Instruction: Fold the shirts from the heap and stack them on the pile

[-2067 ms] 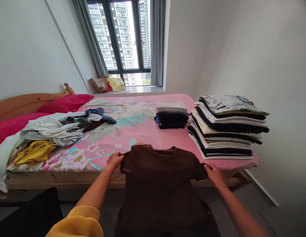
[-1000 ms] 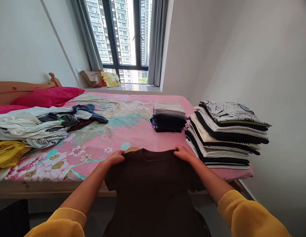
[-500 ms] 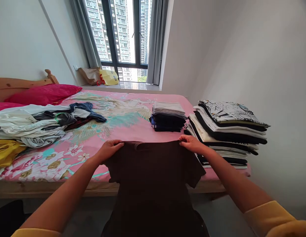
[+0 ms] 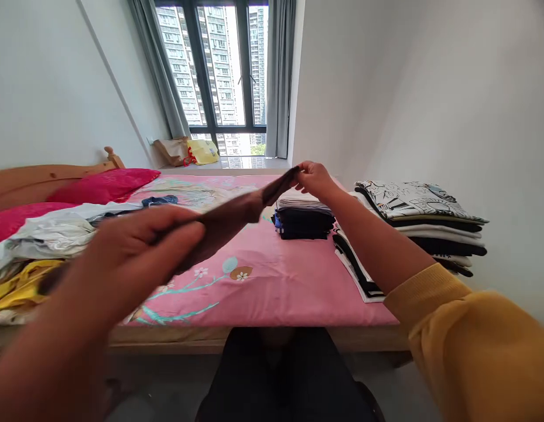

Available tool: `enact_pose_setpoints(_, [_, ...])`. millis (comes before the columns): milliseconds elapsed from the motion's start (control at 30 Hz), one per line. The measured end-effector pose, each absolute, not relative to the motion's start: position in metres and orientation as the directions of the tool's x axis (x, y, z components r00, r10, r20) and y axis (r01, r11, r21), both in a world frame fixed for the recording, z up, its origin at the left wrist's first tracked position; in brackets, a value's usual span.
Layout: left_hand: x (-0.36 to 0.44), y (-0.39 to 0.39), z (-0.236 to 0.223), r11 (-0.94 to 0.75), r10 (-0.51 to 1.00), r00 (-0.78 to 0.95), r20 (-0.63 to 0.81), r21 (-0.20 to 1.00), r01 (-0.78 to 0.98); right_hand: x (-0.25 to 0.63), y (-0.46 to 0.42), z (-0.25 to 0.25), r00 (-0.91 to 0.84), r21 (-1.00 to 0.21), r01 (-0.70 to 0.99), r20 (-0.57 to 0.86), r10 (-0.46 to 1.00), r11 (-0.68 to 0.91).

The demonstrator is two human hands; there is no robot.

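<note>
I hold a dark brown T-shirt point(image 4: 236, 212) up in the air over the pink flowered bed point(image 4: 272, 281), stretched almost edge-on between both hands. My left hand point(image 4: 144, 246) is close to the camera, blurred, fingers closed on one end of the shirt. My right hand point(image 4: 313, 177) is farther out, above a small folded stack point(image 4: 303, 215), pinching the other end. The rest of the shirt hangs dark below the bed edge point(image 4: 280, 375).
A tall stack of folded shirts point(image 4: 412, 225) sits at the bed's right edge. A heap of unfolded clothes point(image 4: 47, 246) lies on the left beside red pillows point(image 4: 100, 183). Bags point(image 4: 190, 151) stand on the windowsill under the window.
Both hands have lifted the brown shirt off the bed edge and swung it up. The left hand came toward the camera, and the right hand went out over the small stack.
</note>
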State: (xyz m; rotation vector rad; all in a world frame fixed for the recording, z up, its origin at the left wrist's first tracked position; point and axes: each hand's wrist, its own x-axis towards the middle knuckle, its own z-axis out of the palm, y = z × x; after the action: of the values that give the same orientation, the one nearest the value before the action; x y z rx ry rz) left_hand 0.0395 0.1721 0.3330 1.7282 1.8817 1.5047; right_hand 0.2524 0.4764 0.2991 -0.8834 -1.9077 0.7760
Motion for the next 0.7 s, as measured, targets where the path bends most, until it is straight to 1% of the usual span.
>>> enact_pose_setpoints(33, [0.065, 0.18, 0.318, -0.199, 0.875, -0.153, 0.459, 0.63, 0.751, 0.257, 0.48, 0.282, -0.342, -0.821, 0.31, 0.375, 0.862, 0.48])
enact_pose_setpoints(67, [0.09, 0.191, 0.299, -0.248, 0.883, -0.061, 0.466, 0.573, 0.781, 0.264, 0.483, 0.263, -0.3, -0.843, 0.354, 0.307, 0.903, 0.404])
enact_pose_setpoints(133, [0.135, 0.216, 0.255, -0.327, 0.898, 0.068, 0.434, 0.556, 0.764, 0.282, 0.484, 0.221, -0.159, -0.876, 0.429, 0.168, 0.973, 0.222])
enact_pose_setpoints(167, [0.154, 0.226, 0.23, -0.33, 0.916, 0.105, 0.387, 0.579, 0.745, 0.294, 0.481, 0.198, -0.109, -0.88, 0.443, 0.136, 0.985, 0.171])
enact_pose_setpoints(233, [0.184, 0.234, 0.179, -0.336, 0.942, 0.234, 0.242, 0.654, 0.678, 0.323, 0.466, 0.152, -0.056, -0.883, 0.458, 0.084, 0.995, 0.1])
enact_pose_setpoints(267, [0.194, 0.232, 0.154, -0.341, 0.937, 0.288, 0.199, 0.705, 0.622, 0.34, 0.454, 0.128, -0.034, -0.886, 0.459, 0.059, 0.998, 0.068])
enact_pose_setpoints(333, [0.202, 0.216, 0.105, -0.293, 0.936, 0.324, 0.137, 0.812, 0.504, 0.375, 0.424, 0.079, 0.001, -0.89, 0.456, 0.01, 1.0, 0.008])
enact_pose_setpoints(367, [0.2, 0.205, 0.083, -0.216, 0.952, 0.292, 0.087, 0.869, 0.446, 0.392, 0.407, 0.055, 0.018, -0.894, 0.447, -0.024, 1.0, -0.029])
enact_pose_setpoints(400, [0.193, 0.194, 0.063, -0.102, 0.975, 0.221, 0.015, 0.916, 0.388, 0.409, 0.388, 0.032, 0.049, -0.915, 0.395, -0.065, 0.997, -0.079])
enact_pose_setpoints(467, [0.169, 0.173, 0.028, 0.143, 0.99, -0.028, -0.141, 0.956, 0.255, 0.435, 0.351, -0.008, 0.098, -0.931, 0.328, -0.135, 0.986, -0.16])
enact_pose_setpoints(500, [0.152, 0.165, 0.014, 0.223, 0.966, -0.171, -0.191, 0.956, 0.19, 0.443, 0.333, -0.024, 0.123, -0.939, 0.304, -0.131, 0.984, -0.163])
enact_pose_setpoints(533, [0.133, 0.158, 0.002, 0.26, 0.925, -0.316, -0.208, 0.957, 0.13, 0.447, 0.317, -0.037, 0.131, -0.939, 0.282, -0.164, 0.978, -0.195])
enact_pose_setpoints(600, [0.094, 0.148, -0.011, 0.282, 0.784, -0.582, -0.214, 0.959, 0.027, 0.441, 0.289, -0.053, 0.119, -0.937, 0.231, -0.238, 0.964, -0.26])
enact_pose_setpoints(633, [0.076, 0.146, -0.014, 0.283, 0.706, -0.678, -0.205, 0.959, 0.005, 0.432, 0.278, -0.057, 0.099, -0.932, 0.21, -0.281, 0.954, -0.297])
enact_pose_setpoints(700, [0.047, 0.147, -0.012, 0.311, 0.593, -0.779, -0.202, 0.95, -0.01, 0.407, 0.263, -0.058, 0.044, -0.929, 0.176, -0.322, 0.946, -0.325])
